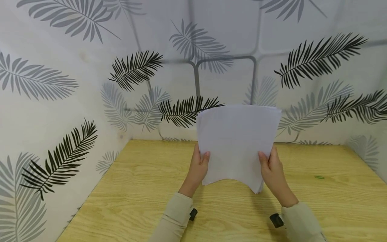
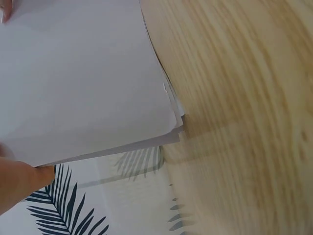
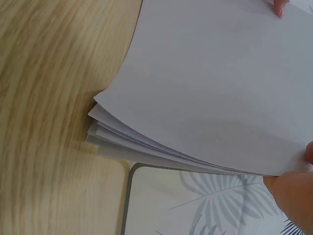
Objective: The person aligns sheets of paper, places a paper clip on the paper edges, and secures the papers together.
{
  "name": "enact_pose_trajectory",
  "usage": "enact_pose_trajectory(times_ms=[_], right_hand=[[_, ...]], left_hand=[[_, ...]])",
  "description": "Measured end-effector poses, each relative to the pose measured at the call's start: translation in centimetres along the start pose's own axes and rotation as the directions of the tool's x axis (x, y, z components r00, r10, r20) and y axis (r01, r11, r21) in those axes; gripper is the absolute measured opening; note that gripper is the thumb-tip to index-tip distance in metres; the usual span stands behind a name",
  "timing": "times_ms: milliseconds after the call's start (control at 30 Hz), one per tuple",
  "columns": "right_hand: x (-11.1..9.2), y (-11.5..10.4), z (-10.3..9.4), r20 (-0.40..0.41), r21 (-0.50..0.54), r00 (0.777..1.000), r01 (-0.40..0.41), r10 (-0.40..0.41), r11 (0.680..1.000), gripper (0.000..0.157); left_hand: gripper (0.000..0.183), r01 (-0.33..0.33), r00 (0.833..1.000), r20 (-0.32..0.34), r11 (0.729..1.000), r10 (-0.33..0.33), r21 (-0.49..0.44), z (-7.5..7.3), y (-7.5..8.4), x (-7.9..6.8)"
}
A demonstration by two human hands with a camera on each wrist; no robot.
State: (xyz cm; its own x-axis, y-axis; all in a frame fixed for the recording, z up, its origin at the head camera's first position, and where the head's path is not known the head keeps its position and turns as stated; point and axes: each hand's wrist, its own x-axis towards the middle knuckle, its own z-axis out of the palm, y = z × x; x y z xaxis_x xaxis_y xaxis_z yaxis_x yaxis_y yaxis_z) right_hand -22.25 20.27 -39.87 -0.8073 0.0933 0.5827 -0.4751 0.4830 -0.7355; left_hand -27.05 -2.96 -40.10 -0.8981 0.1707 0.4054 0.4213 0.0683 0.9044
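Both hands hold up a stack of white paper sheets (image 1: 237,144), bowed in the middle, above the wooden table. On its left edge the left hand (image 1: 198,163) grips the sheets, thumb on the near face and fingers behind. The right hand (image 1: 271,167) pinches the right edge in the same way. Seen from the right wrist, the corners of several sheets (image 3: 161,112) fan slightly apart. In the left wrist view the stack's lower corner (image 2: 161,117) looks a little uneven. The fingers behind the paper are mostly hidden.
A small green paper clip (image 1: 319,177) lies on the wooden table (image 1: 145,188), to the right of the right hand. Behind and to the left stand walls covered with a leaf-patterned sheet (image 1: 60,117). Each wrist carries a black device (image 1: 276,220).
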Motion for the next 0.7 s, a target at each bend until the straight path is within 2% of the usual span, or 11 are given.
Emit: enact_pose_trajectory(times_ms=[200,400,533,700], right_hand=[[0.3,0.4,0.0,0.006,0.021,0.999,-0.044,0.044,0.999,0.033],[0.7,0.7,-0.4,0.053,0.096,0.998,-0.043,0.038,0.994,0.033],[1.4,0.4,-0.9,0.107,0.145,0.993,-0.067,0.051,0.987,0.037],[2.5,-0.4,-1.8,0.15,0.131,0.988,-0.065,0.045,0.989,0.041]], left_hand=[[0.045,0.031,0.999,-0.02,0.999,-0.03,0.023,-0.1,0.0,0.1],[0.044,0.028,0.999,-0.027,0.998,-0.027,0.05,-0.6,-0.2,0.3],[0.039,-0.002,1.0,-0.023,0.998,0.004,0.07,-1.0,0.5,0.6],[0.03,-0.093,0.996,0.007,0.993,0.093,0.07,-1.6,2.1,1.5]])
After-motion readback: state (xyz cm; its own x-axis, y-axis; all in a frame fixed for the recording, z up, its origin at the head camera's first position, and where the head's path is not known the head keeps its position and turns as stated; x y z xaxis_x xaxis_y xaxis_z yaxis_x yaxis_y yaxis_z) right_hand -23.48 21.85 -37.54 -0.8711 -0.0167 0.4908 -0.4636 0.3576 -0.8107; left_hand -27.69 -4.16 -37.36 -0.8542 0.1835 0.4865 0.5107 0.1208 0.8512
